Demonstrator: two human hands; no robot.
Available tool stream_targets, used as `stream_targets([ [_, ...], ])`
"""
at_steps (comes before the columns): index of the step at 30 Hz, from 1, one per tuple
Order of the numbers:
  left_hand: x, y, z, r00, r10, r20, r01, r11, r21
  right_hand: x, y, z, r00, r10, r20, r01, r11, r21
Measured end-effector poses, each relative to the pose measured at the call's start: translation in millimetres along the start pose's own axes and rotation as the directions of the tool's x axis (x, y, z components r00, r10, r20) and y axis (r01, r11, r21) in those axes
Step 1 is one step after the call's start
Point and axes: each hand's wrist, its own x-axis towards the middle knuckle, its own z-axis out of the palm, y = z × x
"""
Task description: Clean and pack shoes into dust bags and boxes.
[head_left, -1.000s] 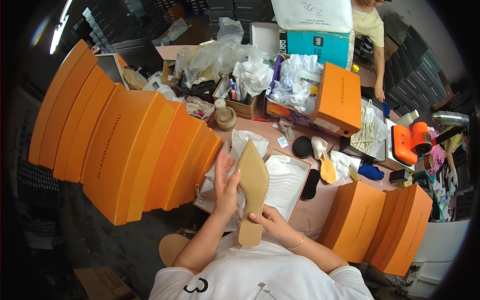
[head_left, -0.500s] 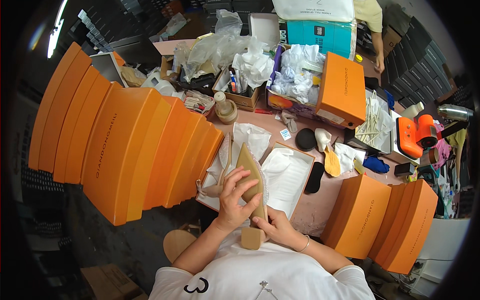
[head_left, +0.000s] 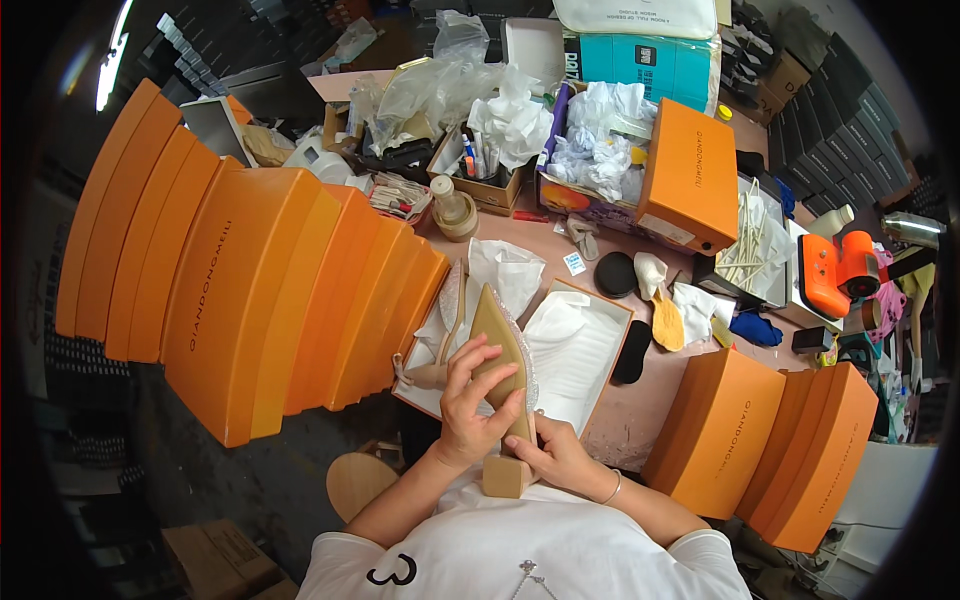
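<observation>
Over the open shoe box (head_left: 604, 385), a block-heeled shoe (head_left: 497, 318) is held with its tan sole toward me. Its toe points away, its square heel is close to my shirt, and a glittery upper shows along the right edge. My right hand (head_left: 558, 455) grips it near the heel, thumb on the sole. Spread fingers of my left hand (head_left: 470, 405) rest across the middle of the sole without wrapping round it. A matching glittery shoe (head_left: 452, 305) lies at the box's left side, by white tissue paper (head_left: 565, 345).
Stacked orange boxes (head_left: 250, 290) rise on the left; more orange boxes (head_left: 712, 430) stand at right. Behind are a glue jar (head_left: 455, 210), a carton of crumpled paper (head_left: 600, 140) and a tray of sticks (head_left: 745, 245). A black round lid (head_left: 614, 274) and an orange tool (head_left: 825, 272) lie rightward.
My hands and the shoe keep nearly the same pose. The view has shifted slightly, and the other person's arm at the back right is out of sight.
</observation>
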Motion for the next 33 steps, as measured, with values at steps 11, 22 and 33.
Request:
stream_targets([
  [11,-1.3,-1.0,-0.2,0.999,-0.033,-0.008,0.033,0.999,-0.036,1.7,3.1,1.2,1.000,-0.012,0.008,0.012,1.000,0.007],
  [22,-8.4,-26.5,-1.1,0.974,-0.190,-0.122,0.119,0.892,-0.437,4.2,16.1,-4.5,0.998,0.050,0.046,-0.063,0.940,0.336],
  [33,58.4,-56.4,39.4,0.639,-0.480,0.601,0.541,-0.275,-0.795,22.3,29.2,3.5,0.979,-0.004,0.206,-0.134,0.748,0.650],
])
